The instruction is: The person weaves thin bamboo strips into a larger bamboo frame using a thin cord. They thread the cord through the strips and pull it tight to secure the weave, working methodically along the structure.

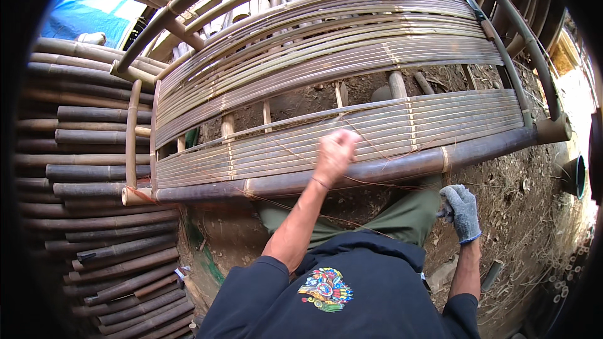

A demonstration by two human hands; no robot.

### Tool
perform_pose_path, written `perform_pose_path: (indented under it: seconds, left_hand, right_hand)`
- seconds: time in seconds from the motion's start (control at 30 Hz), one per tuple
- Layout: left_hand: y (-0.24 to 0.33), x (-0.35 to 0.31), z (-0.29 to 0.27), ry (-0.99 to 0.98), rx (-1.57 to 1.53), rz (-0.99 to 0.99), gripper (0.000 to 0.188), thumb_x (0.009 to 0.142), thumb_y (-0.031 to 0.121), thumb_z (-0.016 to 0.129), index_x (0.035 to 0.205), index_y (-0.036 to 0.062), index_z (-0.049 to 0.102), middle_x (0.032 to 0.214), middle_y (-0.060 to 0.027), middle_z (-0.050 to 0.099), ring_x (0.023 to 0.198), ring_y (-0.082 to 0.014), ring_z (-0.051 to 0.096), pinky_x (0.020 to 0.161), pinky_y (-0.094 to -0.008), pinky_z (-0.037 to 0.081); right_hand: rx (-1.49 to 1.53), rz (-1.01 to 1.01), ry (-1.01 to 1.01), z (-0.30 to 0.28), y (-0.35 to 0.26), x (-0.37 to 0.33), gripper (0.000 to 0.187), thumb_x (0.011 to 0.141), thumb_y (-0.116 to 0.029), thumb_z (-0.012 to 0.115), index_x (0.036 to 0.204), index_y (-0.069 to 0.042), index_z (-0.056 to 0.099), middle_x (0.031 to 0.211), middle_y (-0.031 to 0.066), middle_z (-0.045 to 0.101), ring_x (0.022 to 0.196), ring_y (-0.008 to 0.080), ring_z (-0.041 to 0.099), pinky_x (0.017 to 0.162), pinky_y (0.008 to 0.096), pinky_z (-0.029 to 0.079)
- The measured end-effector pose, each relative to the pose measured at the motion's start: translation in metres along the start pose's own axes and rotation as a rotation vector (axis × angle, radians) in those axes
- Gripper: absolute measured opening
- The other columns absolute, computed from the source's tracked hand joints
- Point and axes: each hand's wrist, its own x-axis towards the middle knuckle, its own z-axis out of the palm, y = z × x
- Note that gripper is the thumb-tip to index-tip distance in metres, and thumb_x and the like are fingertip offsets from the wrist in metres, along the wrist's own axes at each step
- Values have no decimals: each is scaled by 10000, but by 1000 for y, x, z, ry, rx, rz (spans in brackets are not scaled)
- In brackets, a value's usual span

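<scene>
A long bamboo bench (389,166) stretches across in front of me, its seat made of narrow split slats (301,150). My bare left hand (337,149) is closed over the front slats near the thick front pole, somewhat blurred. Whatever its fingers grip cannot be made out. Thin reddish cord (370,144) lies in loose strands over the slats and hangs past the front pole. To the right, in front of the pole, my right hand (461,212) wears a grey knit glove. Its fingers are curled, and what they hold is hidden.
Stacked dark bamboo poles (103,172) fill the left side. A long-bladed knife (471,3) rests at the bench's far right corner. Bare soil with scraps (515,213) lies to the right, with a short bamboo piece (492,275). A blue tarp (88,12) is at the far left.
</scene>
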Motion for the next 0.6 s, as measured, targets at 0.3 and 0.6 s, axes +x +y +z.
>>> perform_pose_path:
  seconds: [0.3, 0.6]
  left_hand:
    - [34, -93, 80, -818, 765, 610, 246, 864, 331, 682, 857, 86, 669, 869, -134, 647, 763, -340, 652, 668, -434, 530]
    - [22, 21, 67, 56, 1093, 354, 336, 914, 299, 634, 1084, 10, 601, 991, -198, 621, 854, -372, 649, 707, -446, 551]
  right_hand:
    - [41, -65, 160, -21, 21, 2, 170, 968, -175, 568, 930, -38, 660, 588, -2, 486, 418, 76, 452, 425, 244, 446]
    - [14, -127, 165, -23, 31, 8, 176, 973, -187, 570, 979, -41, 669, 605, 5, 527, 449, 75, 477, 419, 243, 405]
